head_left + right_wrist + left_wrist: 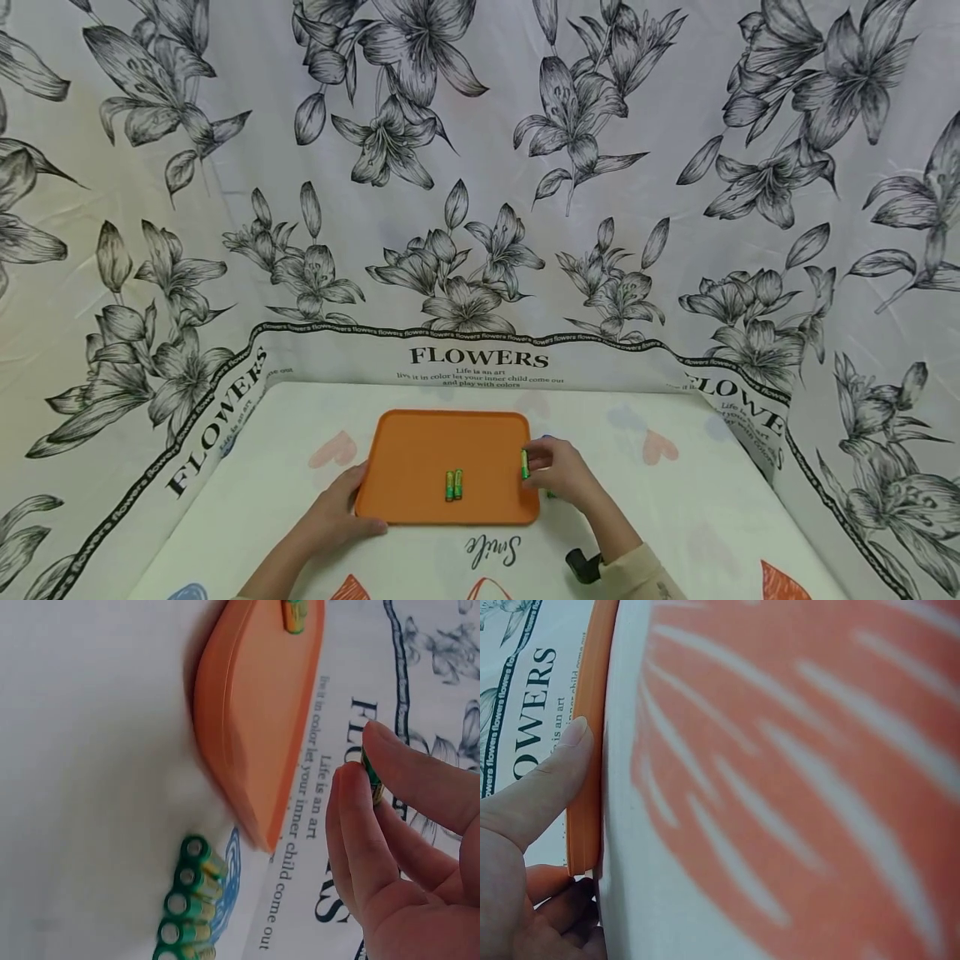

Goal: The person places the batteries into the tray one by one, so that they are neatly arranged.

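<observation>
An orange tray point(408, 450) lies on the table, with two green-and-yellow batteries point(458, 484) standing side by side on its surface in the head view. My left hand point(335, 510) grips the tray's near left corner; in the left wrist view the thumb point(566, 754) lies against the outer wall and the other fingers are curled at the corner. Over the tray's right edge, my right hand point(564, 475) pinches one battery point(525, 463) between thumb and fingertips. That battery point(370, 778) is partly hidden by the fingers in the right wrist view.
To the tray's right, a row of several batteries point(191, 907) lies on the table, mostly hidden behind my right hand in the head view. A black device point(582, 566) sits at the right wrist. Flower-printed cloth point(480, 250) rises behind and at both sides.
</observation>
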A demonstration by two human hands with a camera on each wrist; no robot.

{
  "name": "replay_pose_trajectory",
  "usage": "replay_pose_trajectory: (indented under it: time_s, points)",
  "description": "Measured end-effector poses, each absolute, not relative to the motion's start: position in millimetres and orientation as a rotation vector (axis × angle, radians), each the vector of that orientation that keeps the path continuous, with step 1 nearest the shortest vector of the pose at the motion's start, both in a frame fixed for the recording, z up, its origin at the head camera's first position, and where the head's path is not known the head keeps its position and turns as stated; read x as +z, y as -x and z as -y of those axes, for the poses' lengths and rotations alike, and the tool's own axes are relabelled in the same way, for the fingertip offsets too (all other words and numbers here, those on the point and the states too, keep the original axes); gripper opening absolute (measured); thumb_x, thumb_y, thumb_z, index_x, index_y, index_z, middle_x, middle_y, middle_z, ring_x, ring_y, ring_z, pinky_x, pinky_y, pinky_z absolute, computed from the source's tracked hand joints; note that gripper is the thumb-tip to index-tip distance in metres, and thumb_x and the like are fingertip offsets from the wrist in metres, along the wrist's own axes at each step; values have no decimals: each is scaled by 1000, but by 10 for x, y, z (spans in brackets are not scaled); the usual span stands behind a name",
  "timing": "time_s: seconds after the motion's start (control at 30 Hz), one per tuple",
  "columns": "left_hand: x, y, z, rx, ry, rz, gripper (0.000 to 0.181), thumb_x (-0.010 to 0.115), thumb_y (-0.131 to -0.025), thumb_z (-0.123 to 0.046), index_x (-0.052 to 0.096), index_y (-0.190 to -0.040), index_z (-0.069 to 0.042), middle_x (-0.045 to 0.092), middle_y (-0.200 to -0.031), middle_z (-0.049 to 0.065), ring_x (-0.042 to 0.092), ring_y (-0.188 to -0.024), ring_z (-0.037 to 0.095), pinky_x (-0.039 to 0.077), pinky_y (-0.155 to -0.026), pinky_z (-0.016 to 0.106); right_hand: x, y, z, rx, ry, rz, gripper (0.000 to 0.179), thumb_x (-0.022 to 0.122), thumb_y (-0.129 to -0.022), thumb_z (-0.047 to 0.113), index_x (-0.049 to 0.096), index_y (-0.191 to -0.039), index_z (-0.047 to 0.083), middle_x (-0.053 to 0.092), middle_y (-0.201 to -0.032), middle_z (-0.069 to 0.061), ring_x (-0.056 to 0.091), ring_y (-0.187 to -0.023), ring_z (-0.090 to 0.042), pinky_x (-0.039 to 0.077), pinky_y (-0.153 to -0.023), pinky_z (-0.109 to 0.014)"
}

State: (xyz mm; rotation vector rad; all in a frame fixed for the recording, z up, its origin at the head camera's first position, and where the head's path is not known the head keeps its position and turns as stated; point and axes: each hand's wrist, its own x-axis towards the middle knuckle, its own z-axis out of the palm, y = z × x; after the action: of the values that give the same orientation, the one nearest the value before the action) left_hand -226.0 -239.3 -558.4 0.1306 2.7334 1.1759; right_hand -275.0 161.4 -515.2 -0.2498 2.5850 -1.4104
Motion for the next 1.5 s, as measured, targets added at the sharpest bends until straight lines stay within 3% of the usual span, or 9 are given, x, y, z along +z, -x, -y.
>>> replay_pose_trajectory:
  time_s: [0.37,0.7,1.2,1.5]
  points:
    - [-5610,2265,2432,1203,-172,-2755,121,92,-66,-47,28,-159,-3,36,-159,22,31,-147,45,26,-117,65,-5165,2801,-1299,-1436,317,-2565,54,87,-75,4,68,-125,4,70,-106,-4,66,-95,-18,60,-78,-34]
    - [-5596,2258,2420,1206,-175,-2757,121,93,-65,-46,29,-159,-6,42,-157,17,38,-144,40,30,-116,63,-5327,2797,-965,-1422,396,-2531,52,87,-76,4,68,-124,5,68,-104,-2,64,-93,-17,58,-81,-35]
    - [-5580,2269,2385,1234,-168,-2736,119,94,-65,-43,31,-159,-8,42,-157,16,36,-145,40,29,-117,63,-5515,2816,-710,-1309,333,-2607,54,92,-68,5,70,-117,7,64,-93,1,59,-83,-16,54,-72,-32]
    - [-5577,2266,2380,1265,-174,-2736,118,95,-63,-40,32,-158,-9,44,-155,13,39,-144,36,28,-118,60,-5477,2780,-647,-1206,345,-2649,53,91,-70,7,70,-118,6,63,-92,0,55,-83,-17,53,-79,-36]
